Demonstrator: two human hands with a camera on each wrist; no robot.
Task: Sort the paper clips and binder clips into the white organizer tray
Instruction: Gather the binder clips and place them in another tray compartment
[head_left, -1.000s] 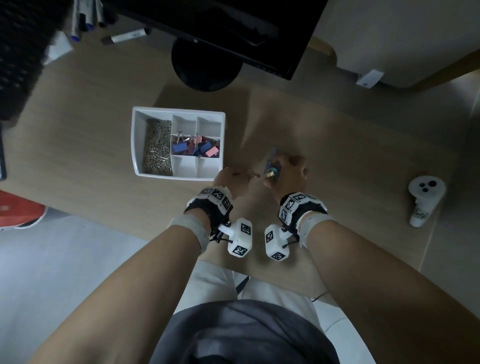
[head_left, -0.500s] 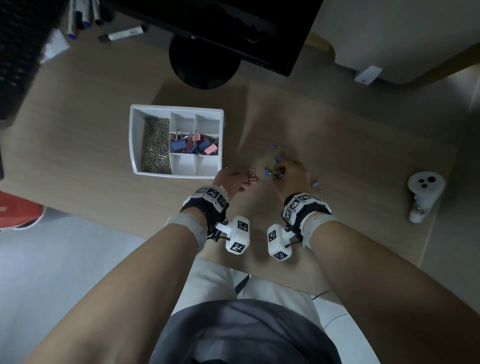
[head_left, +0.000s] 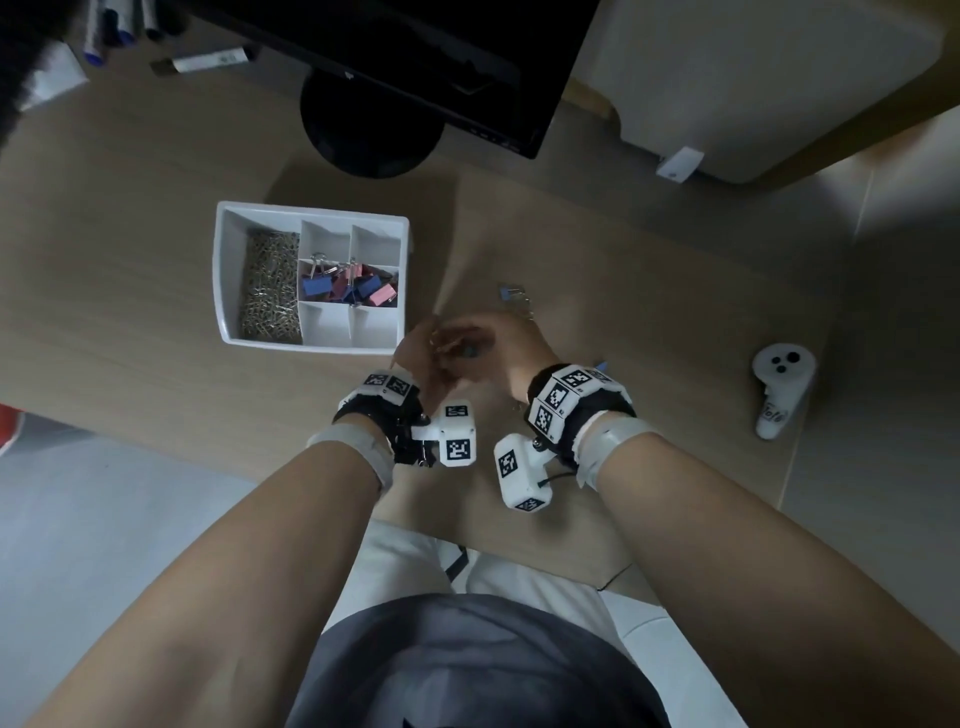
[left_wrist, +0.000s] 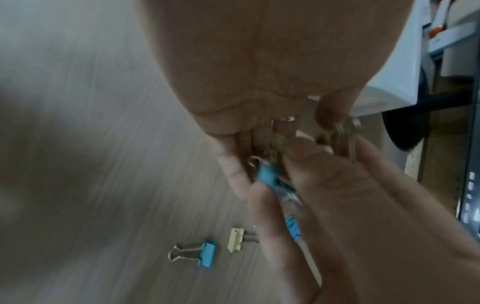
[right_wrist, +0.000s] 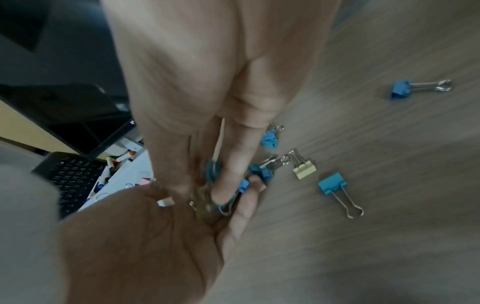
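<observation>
Both hands meet over the wooden desk (head_left: 649, 322), just in front of the near right corner of the white tray (head_left: 311, 213).

Left hand (head_left: 415, 353): palm turned up, fingers loosely cupped. Several binder clips lie in the palm; the wrist views show a blue clip (left_wrist: 269, 173) and a yellowish one beneath it, though blur prevents an exact count.

Right hand (head_left: 511, 343): fingers pointing down into the left palm, thumb and fingertips (right_wrist: 228, 185) drawn narrow, pinching the blue clips there. Whether it grips one clip or more cannot be told.

Tray contents:
- Long left compartment: a mass of silver paper clips (head_left: 272, 291).
- Middle compartment on the right side: blue and pink binder clips (head_left: 348, 288).
- The four small compartments at the far and near ends show white floors.

Loose clips on the desk (right wrist view):
- a cream clip (right_wrist: 305, 169), handles raised, just beside the fingers;
- a light blue clip (right_wrist: 332, 183) with its wire handles lying flat, beside the cream one;
- a dark blue clip (right_wrist: 262, 171) touching the fingertip area;
- a small blue clip (right_wrist: 270, 139) behind the right fingers;
- another blue clip (right_wrist: 401, 90) well apart from the group.

Surroundings: a black monitor (head_left: 441, 62) on a round base stands behind the tray, a white controller (head_left: 779, 389) lies at the right of the desk, and markers (head_left: 208, 60) lie at the far left.
</observation>
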